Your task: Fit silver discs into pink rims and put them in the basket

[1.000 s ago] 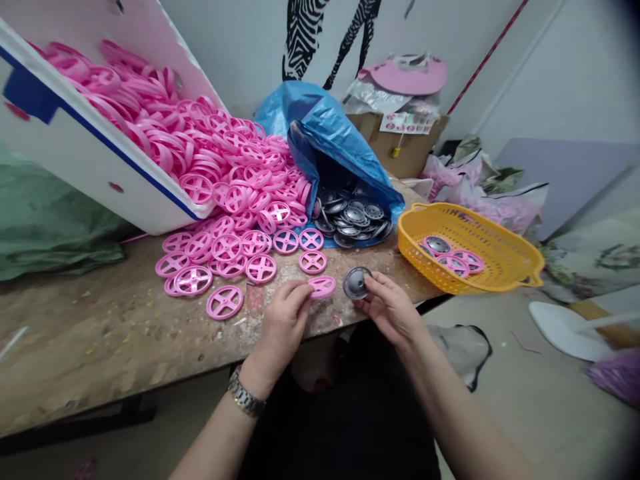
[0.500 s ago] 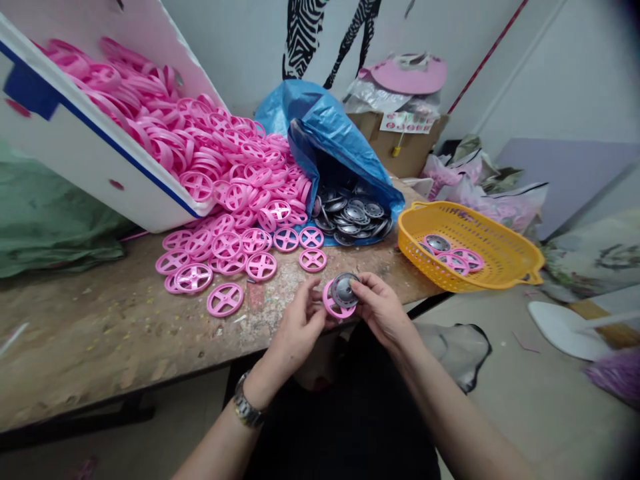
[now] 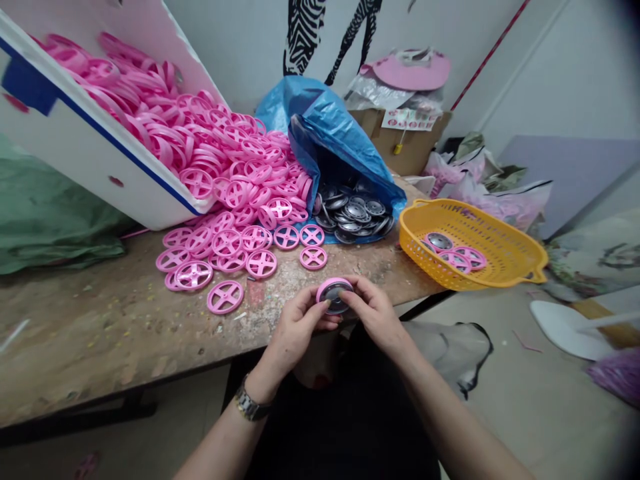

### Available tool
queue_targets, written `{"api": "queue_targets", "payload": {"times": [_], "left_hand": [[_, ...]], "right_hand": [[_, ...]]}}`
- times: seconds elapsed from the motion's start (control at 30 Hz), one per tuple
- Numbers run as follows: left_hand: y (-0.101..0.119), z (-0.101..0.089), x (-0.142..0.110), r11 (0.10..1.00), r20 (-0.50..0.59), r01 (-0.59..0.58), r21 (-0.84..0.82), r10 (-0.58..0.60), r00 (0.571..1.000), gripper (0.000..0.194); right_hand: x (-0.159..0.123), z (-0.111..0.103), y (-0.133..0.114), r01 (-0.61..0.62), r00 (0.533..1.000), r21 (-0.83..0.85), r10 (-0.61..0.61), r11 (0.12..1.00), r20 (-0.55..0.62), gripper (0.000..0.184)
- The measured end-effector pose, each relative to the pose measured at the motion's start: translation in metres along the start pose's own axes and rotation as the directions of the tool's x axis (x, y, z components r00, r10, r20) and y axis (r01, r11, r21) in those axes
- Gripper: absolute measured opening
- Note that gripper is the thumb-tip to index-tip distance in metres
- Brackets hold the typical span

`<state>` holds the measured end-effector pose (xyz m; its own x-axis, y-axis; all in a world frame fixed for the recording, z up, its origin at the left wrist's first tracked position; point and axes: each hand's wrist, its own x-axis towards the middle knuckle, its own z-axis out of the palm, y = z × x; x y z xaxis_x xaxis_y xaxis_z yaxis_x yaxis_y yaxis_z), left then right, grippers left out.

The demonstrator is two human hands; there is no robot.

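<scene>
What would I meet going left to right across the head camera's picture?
Crumpled green sheet, nearest loose pink spoked plastic wheel, held round grey disc with pink rim, oval yellow plastic basket, purple bundle.

There are two hands [image 3: 295, 328] [image 3: 379, 313] and one basket [image 3: 510, 250].

Left forearm [image 3: 220, 440]: entering at lower edge, left of centre, slanting up and rightward. Right forearm [image 3: 460, 413]: entering at lower edge, right of centre, slanting up and leftward. Wrists [image 3: 265, 383] nearly straight. Left hand [image 3: 293, 330] and right hand [image 3: 377, 317]: close together, slightly below frame centre, both in pinch grip. Left thumb [image 3: 317, 311] uppermost, pointing right; right thumb [image 3: 349, 300] uppermost, pointing left; tips near each other. Right index finger [image 3: 361, 284] bent, farther up frame than thumb.
</scene>
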<state>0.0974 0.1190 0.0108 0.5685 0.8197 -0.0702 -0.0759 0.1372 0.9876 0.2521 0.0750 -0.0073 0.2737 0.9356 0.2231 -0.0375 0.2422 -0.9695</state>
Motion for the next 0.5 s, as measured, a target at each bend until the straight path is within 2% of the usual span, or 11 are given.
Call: {"api": "queue_targets", "payload": {"times": [0.07, 0.27, 0.5], "left_hand": [[0.000, -0.002, -0.001, 0.997, 0.033, -0.034, 0.066, 0.032, 0.999, 0.028], [-0.001, -0.006, -0.002, 0.939, 0.106, -0.163, 0.303, 0.137, 0.985, 0.028], [-0.004, -0.001, -0.004, 0.911, 0.053, -0.205, 0.358, 0.200, 0.978, 0.025]], "right_hand": [[-0.002, -0.001, -0.003, 0.004, 1.000, -0.036, -0.003, 0.999, 0.031, 0.018], [-0.009, -0.001, -0.010, 0.023, 1.000, -0.053, -0.023, 0.998, 0.008, 0.013], [-0.011, 0.002, -0.006, 0.023, 1.000, -0.076, -0.022, 0.997, 0.012, 0.009]]}}
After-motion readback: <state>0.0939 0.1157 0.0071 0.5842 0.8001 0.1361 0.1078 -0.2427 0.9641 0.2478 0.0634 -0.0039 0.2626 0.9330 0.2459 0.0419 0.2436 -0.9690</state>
